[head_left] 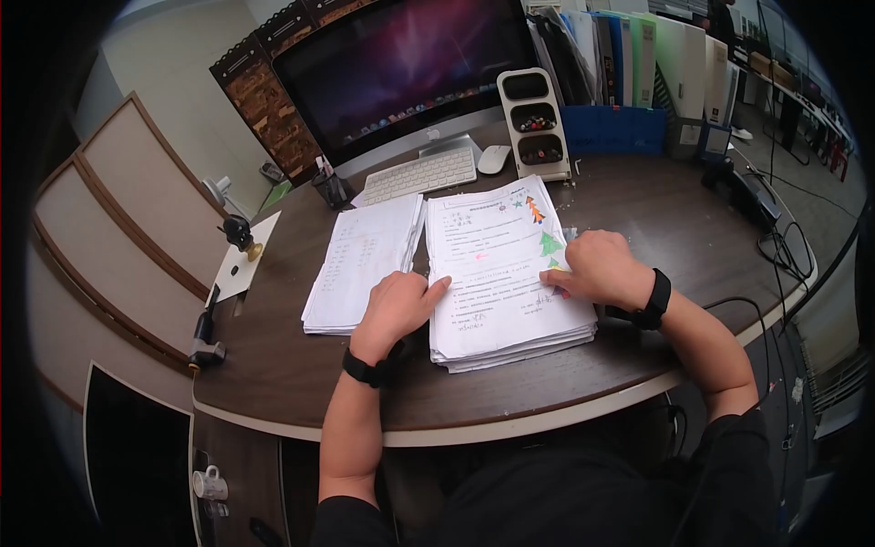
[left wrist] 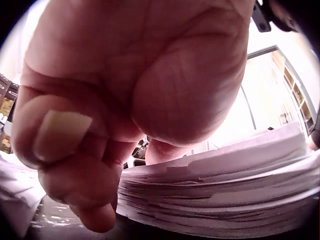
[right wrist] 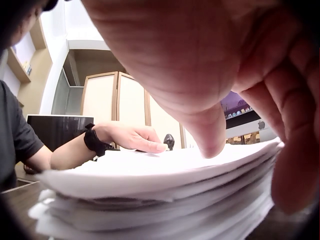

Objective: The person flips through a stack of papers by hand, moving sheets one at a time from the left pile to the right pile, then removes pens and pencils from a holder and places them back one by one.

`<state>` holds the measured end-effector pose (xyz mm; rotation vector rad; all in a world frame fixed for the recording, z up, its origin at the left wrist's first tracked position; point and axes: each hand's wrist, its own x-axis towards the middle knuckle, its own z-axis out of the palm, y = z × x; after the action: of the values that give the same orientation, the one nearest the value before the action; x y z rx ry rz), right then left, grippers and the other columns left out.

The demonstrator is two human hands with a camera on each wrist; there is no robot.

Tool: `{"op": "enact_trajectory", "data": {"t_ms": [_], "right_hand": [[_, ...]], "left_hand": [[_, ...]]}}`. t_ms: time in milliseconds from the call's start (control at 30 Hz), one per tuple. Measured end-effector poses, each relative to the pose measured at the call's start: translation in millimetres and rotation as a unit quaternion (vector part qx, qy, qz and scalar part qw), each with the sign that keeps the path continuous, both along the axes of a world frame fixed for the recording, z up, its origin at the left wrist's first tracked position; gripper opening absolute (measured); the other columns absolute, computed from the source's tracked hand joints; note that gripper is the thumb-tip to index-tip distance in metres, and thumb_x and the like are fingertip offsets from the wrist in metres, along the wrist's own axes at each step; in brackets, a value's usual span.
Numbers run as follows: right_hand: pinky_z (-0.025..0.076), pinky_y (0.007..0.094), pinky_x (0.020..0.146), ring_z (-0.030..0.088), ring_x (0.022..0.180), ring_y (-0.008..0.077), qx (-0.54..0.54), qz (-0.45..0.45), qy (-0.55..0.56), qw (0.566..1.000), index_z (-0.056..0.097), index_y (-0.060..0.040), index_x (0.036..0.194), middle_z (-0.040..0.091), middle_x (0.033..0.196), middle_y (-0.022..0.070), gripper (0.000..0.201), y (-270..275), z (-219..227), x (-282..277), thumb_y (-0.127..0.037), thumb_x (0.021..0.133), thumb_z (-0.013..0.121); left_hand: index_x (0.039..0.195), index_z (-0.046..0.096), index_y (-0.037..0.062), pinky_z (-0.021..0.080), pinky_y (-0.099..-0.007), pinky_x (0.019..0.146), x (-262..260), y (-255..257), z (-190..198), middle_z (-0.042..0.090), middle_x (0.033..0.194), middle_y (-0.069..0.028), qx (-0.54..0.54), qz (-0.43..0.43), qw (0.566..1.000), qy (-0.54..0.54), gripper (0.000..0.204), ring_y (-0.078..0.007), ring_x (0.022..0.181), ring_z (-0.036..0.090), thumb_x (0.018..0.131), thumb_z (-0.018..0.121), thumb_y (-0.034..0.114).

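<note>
A thick stack of printed sheets (head_left: 497, 301) lies on the desk, its top page bearing handwriting and colourful drawings of a tree and a rocket-like shape along the right side. My left hand (head_left: 397, 308) holds its left edge, thumb on the top page and curled fingers (left wrist: 80, 185) down beside the sheets. At the right edge, my right hand (head_left: 597, 268) grips the stack with its thumb on the page and its fingers (right wrist: 295, 170) down the side. The layered sheet edges (left wrist: 215, 200) show slightly uneven in the left wrist view.
A second paper pile (head_left: 360, 264) lies just left of the stack. Behind are a keyboard (head_left: 419, 176), a mouse (head_left: 493, 160), a monitor (head_left: 401, 73) and a white three-slot holder (head_left: 534, 123). Binders (head_left: 629, 59) stand at the back right, a desk phone (head_left: 743, 193) at the right.
</note>
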<state>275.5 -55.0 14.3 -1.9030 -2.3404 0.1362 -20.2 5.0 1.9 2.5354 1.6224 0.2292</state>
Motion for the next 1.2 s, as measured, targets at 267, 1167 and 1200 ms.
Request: {"op": "enact_trajectory", "data": {"t_ms": [267, 1167, 1200], "right_hand": [[0.054, 0.0428, 0.067, 0.069, 0.075, 0.0342, 0.000, -0.014, -0.041, 0.999, 0.074, -0.0045, 0.071, 0.069, 0.075, 0.0176, 0.050, -7.9, 6.2, -7.7, -0.051, 0.086, 0.066], [0.036, 0.0437, 0.112, 0.047, 0.131, 0.0412, 0.058, 0.229, 0.032, 0.971, 0.062, 0.0133, 0.112, 0.052, 0.136, 0.0286, 0.073, 18.1, -32.9, 0.9, -0.056, 0.090, 0.061], [0.036, 0.0437, 0.112, 0.047, 0.131, 0.0412, 0.058, 0.228, 0.031, 0.971, 0.062, 0.0133, 0.112, 0.052, 0.136, 0.0286, 0.073, 18.1, -33.3, 1.3, -0.056, 0.090, 0.061]], "left_hand": [[0.070, 0.067, -0.0034, 0.047, -0.0474, 0.062, -0.9, 1.7, -0.3, 0.061, 0.064, -0.0240, -0.019, -0.015, 1.000, -0.004, 0.058, -0.0429, 0.063, 0.060, 0.097, 0.054, 0.045], [0.080, 0.070, -0.0030, 0.051, -0.0511, 0.074, -56.3, 53.5, -24.0, 0.067, 0.081, -0.0282, 0.112, 0.118, 0.986, -0.029, 0.028, -0.0457, 0.078, 0.066, 0.086, 0.062, 0.024], [0.083, 0.070, -0.0044, 0.052, -0.0522, 0.074, -55.6, 53.0, -23.8, 0.067, 0.081, -0.0293, 0.167, 0.154, 0.974, -0.030, 0.025, -0.0451, 0.079, 0.067, 0.085, 0.061, 0.019]]}}
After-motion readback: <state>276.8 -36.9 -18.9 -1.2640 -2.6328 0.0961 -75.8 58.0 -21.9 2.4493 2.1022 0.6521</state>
